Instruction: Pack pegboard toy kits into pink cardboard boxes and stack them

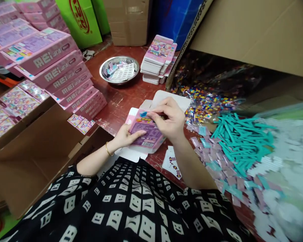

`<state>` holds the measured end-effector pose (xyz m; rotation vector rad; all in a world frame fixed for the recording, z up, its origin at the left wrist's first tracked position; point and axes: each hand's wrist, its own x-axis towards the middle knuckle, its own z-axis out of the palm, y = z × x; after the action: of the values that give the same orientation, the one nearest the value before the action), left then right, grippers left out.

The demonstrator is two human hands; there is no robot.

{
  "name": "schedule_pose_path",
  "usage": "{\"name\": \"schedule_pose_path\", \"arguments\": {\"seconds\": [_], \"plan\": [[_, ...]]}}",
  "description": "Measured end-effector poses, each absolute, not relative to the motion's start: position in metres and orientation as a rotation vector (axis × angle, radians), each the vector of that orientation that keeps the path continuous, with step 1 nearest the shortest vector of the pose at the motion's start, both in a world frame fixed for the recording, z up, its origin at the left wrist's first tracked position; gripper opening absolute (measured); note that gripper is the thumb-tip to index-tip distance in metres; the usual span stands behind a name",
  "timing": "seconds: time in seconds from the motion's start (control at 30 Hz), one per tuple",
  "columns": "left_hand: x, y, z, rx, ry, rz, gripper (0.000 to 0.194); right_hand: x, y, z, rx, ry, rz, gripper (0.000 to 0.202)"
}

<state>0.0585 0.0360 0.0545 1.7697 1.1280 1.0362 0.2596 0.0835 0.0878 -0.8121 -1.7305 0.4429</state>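
Observation:
A pink and purple carton (147, 134) with its white end flaps folded out lies in front of my body. My left hand (128, 135) grips its left side, thumb across the purple printed face. My right hand (170, 117) is over the carton's upper right part, thumb and index finger pinched together near the top edge. Whatever is between those fingertips, if anything, is too small to make out. Beside the carton, under my right forearm, a white sheet with a dotted pattern (173, 164) rests on the red table (118, 101).
Stacked pink boxes (63, 67) stand at left above an open cardboard box (35, 148). A metal bowl (102, 74) and flat cartons (155, 55) are behind. At right lie teal pens (242, 141), small packets (212, 151) and a large box with colourful bead bags (202, 104).

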Motion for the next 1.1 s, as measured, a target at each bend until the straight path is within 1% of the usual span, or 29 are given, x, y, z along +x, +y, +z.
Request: {"name": "schedule_pose_path", "arguments": {"seconds": [0.03, 0.07, 0.1, 0.17, 0.2, 0.23, 0.3, 0.43, 0.47, 0.5, 0.53, 0.6, 0.67, 0.7, 0.77, 0.83, 0.9, 0.93, 1.0, 1.03, 1.1], "plan": [[0.061, 0.037, 0.053, 1.755, 1.118, 1.117, 0.041, 0.263, 0.078, 0.089, -0.856, -1.714, 0.319, 0.012], [0.062, 0.039, 0.049, 1.751, 1.128, 1.200, 0.039, 0.266, 0.074, 0.087, -0.905, -1.695, 0.207, 0.018], [0.062, 0.041, 0.044, 1.749, 1.143, 1.271, 0.037, 0.270, 0.071, 0.084, -0.942, -1.671, 0.113, 0.032], [0.059, 0.048, 0.032, 1.722, 1.168, 1.356, 0.037, 0.277, 0.069, 0.075, -0.937, -1.630, -0.031, 0.068], [0.056, 0.051, 0.026, 1.694, 1.180, 1.374, 0.040, 0.278, 0.070, 0.070, -0.917, -1.615, -0.059, 0.084], [0.054, 0.055, 0.022, 1.662, 1.193, 1.381, 0.044, 0.279, 0.071, 0.066, -0.908, -1.611, -0.045, 0.095], [0.050, 0.064, 0.017, 1.634, 1.202, 1.396, 0.054, 0.277, 0.076, 0.060, -0.925, -1.664, 0.103, 0.104], [0.045, 0.087, 0.024, 1.821, 1.135, 1.624, 0.086, 0.270, 0.087, 0.048, -0.923, -1.861, 0.545, 0.104], [0.044, 0.093, 0.027, 1.888, 1.121, 1.689, 0.092, 0.270, 0.090, 0.044, -0.911, -1.880, 0.615, 0.104], [0.042, 0.098, 0.028, 1.950, 1.112, 1.729, 0.094, 0.271, 0.092, 0.041, -0.905, -1.887, 0.670, 0.102], [0.041, 0.103, 0.028, 2.003, 1.101, 1.747, 0.091, 0.274, 0.095, 0.038, -0.904, -1.889, 0.707, 0.099], [0.040, 0.108, 0.025, 2.078, 1.052, 1.751, 0.070, 0.281, 0.098, 0.034, -0.900, -1.915, 0.729, 0.083], [0.039, 0.109, 0.018, 2.124, 0.999, 1.736, 0.047, 0.288, 0.101, 0.034, -0.885, -1.952, 0.671, 0.060], [0.038, 0.108, 0.016, 2.145, 0.992, 1.721, 0.042, 0.291, 0.101, 0.034, -0.874, -1.967, 0.623, 0.047], [0.038, 0.104, 0.014, 2.185, 1.037, 1.682, 0.045, 0.292, 0.099, 0.037, -0.840, -1.982, 0.530, 0.028], [0.039, 0.098, 0.018, 2.219, 1.123, 1.634, 0.050, 0.289, 0.094, 0.037, -0.803, -1.970, 0.464, 0.021], [0.043, 0.091, 0.024, 2.230, 1.173, 1.622, 0.049, 0.282, 0.087, 0.033, -0.762, -1.919, 0.411, 0.020], [0.047, 0.087, 0.027, 2.223, 1.176, 1.638, 0.045, 0.278, 0.085, 0.030, -0.740, -1.877, 0.381, 0.024], [0.053, 0.080, 0.033, 2.196, 1.114, 1.724, 0.036, 0.272, 0.082, 0.022, -0.738, -1.804, 0.339, 0.039], [0.055, 0.077, 0.034, 2.173, 1.065, 1.776, 0.036, 0.271, 0.082, 0.019, -0.758, -1.785, 0.331, 0.047], [0.056, 0.073, 0.038, 2.126, 0.976, 1.805, 0.047, 0.271, 0.085, 0.016, -0.821, -1.791, 0.336, 0.057]]}}
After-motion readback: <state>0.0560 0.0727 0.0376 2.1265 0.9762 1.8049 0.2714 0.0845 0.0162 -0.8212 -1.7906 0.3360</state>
